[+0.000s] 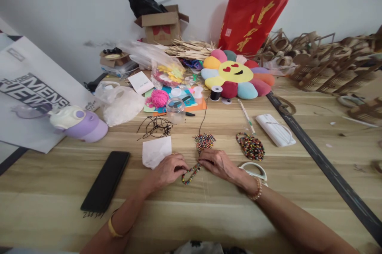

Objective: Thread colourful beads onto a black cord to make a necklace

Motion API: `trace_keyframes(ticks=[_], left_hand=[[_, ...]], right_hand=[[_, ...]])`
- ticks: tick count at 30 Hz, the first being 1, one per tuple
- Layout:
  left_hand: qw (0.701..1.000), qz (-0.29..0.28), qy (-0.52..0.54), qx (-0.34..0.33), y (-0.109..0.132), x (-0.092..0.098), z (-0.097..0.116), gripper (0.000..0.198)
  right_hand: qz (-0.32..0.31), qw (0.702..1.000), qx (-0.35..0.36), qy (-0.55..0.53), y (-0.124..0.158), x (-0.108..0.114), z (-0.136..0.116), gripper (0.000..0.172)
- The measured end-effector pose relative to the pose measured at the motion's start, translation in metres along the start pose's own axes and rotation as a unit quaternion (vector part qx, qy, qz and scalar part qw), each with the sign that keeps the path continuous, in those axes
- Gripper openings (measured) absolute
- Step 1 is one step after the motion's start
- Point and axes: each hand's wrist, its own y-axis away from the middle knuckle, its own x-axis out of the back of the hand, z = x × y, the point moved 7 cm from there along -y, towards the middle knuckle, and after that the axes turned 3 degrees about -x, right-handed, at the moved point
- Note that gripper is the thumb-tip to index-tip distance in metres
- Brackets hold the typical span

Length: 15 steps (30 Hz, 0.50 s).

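A short strand of multicoloured beads [187,181] hangs in a loop between my two hands, just above the wooden table. My left hand [171,168] pinches one end of the strand. At the other end, the fingers of my right hand [216,162] are closed on the strand near its black cord. From there the black cord [204,117] runs up to a spool of black thread [216,93]. Loose beads [204,142] lie in a small pile just beyond my right hand. Finished-looking bead strings [251,146] are heaped farther right.
White-handled scissors [255,170] lie partly under my right forearm. A black phone [106,181] and white paper [156,152] are on the left. Cut black cords [155,127], a clear jar [176,111], pink yarn [158,99], a flower cushion [237,74] and a white power bank [275,130] stand behind.
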Motion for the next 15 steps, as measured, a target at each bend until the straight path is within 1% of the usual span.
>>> trace_keyframes(ticks=[10, 15], left_hand=[[1.0, 0.004, 0.009, 0.005, -0.0002, 0.003, -0.0012, 0.012], [1.0, -0.009, -0.004, 0.011, 0.0005, 0.0024, -0.0004, 0.014]], right_hand=[[0.001, 1.0, 0.002, 0.001, -0.0001, 0.0004, -0.0002, 0.022], [0.004, 1.0, -0.001, 0.005, -0.0003, 0.0005, 0.0002, 0.022]])
